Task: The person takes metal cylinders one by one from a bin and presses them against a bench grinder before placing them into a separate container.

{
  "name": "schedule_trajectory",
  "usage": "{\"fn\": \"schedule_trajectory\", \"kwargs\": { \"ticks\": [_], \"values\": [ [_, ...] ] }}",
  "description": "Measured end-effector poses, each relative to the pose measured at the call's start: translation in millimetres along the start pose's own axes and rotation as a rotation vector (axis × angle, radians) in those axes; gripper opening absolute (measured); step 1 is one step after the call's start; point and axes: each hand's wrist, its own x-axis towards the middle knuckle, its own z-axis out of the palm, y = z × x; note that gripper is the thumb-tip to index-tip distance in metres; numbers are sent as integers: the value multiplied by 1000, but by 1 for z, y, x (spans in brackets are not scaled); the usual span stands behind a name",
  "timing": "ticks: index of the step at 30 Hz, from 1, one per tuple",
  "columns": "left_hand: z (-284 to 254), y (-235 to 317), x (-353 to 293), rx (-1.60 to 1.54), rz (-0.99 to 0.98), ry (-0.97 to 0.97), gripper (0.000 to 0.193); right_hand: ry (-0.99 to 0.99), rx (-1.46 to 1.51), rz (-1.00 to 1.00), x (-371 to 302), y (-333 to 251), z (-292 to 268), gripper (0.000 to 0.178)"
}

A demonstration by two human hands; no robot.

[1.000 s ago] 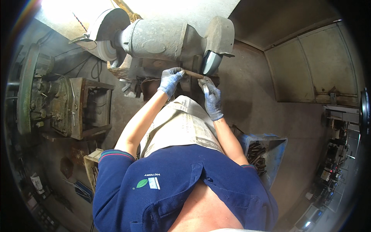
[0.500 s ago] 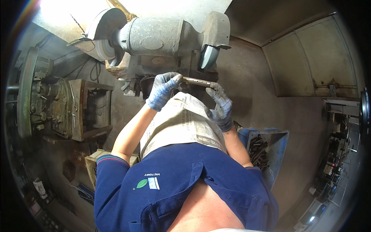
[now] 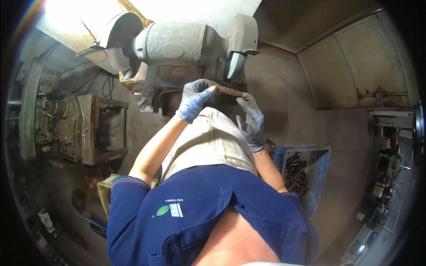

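Observation:
A short, slim metal bar [image 3: 230,91] with a row of small holes spans the gap between my gloved hands, below the bench grinder [image 3: 173,44]. My left hand [image 3: 194,99], in a blue-and-grey work glove, is closed on its left end. At the other end, the thumb and fingertips of my right hand [image 3: 252,122] pinch the bar. It tilts slightly down to the right and is apart from the grinder's right wheel [image 3: 236,65]. Printed newspaper [image 3: 208,146] covers my lap beneath the hands.
To the right stands a blue crate [image 3: 317,173] with many dark metal pieces [image 3: 295,175]. A white wheel [image 3: 119,60] sits at the grinder's left end. On the left is a greenish machine [image 3: 66,119]; a pale bin [image 3: 105,190] stands by my left elbow.
The bar has turned in my hands: a browner face with clearer holes now shows, and it slopes a little more. My left hand has shifted slightly right relative to the grinder.

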Motion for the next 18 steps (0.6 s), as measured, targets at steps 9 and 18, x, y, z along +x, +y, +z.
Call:
{"fn": "schedule_trajectory", "kwargs": {
  "ticks": [9, 18],
  "values": [
    [-8, -37, 22, 86, -71, 20, 10, 24, -125, 78, 5, 33, 0, 27],
    [17, -77, 64, -118, -158, 163, 7, 110, 82, 320, 16, 86, -2, 16]
  ]
}}
